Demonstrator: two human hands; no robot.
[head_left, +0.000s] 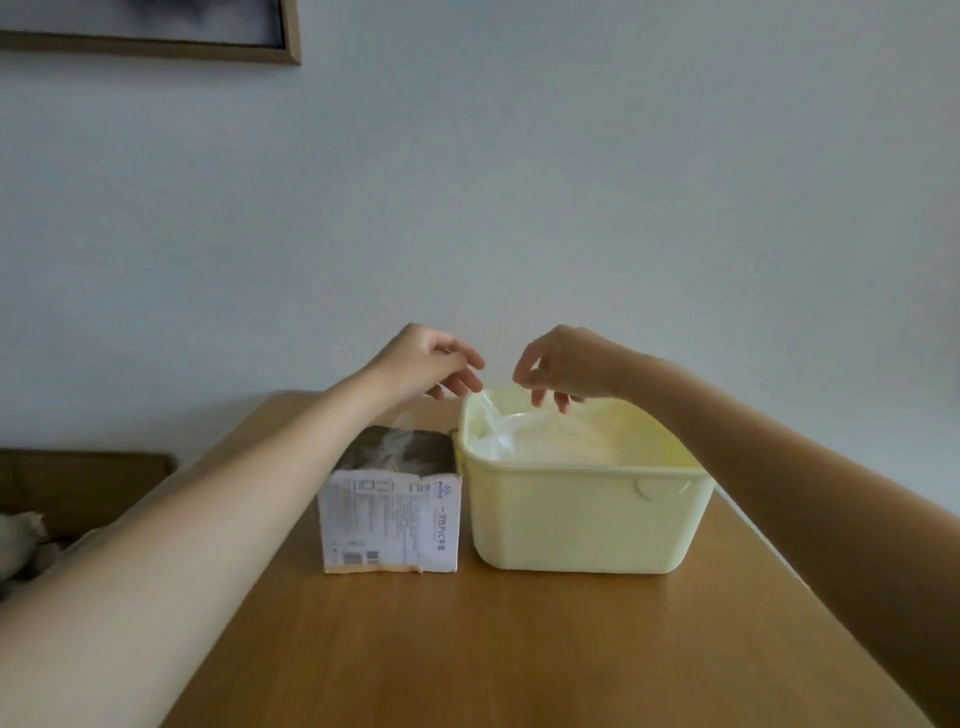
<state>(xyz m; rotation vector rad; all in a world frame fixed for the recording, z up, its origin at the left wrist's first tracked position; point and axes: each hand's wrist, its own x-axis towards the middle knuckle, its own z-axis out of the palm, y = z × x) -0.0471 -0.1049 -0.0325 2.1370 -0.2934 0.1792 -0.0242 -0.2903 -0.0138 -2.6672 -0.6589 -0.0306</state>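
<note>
Two hands meet over the far rim of the yellow tub (587, 514) in the head view, the only one there is; the left hand (431, 364) and the right hand (569, 364) each draw thumb and forefinger together on the top edge of a clear plastic film (498, 423); the film peaks up at each pinch, so both seem to hold it, and it hangs from them down into the tub's far left corner; the other fingers curl loosely. Just below and to the left of the left pinch stands the torn glove box (389, 519), touching the tub's side, with more crumpled plastic showing in its open top; box and tub rest on the wooden table (519, 649) beneath the grip. Judging from this, the film is being spread open over the tub; it would go best with both pinches level and drawn apart gently, so the thin sheet neither tears nor slips, and with the hanging part clear of the rim below.
</note>
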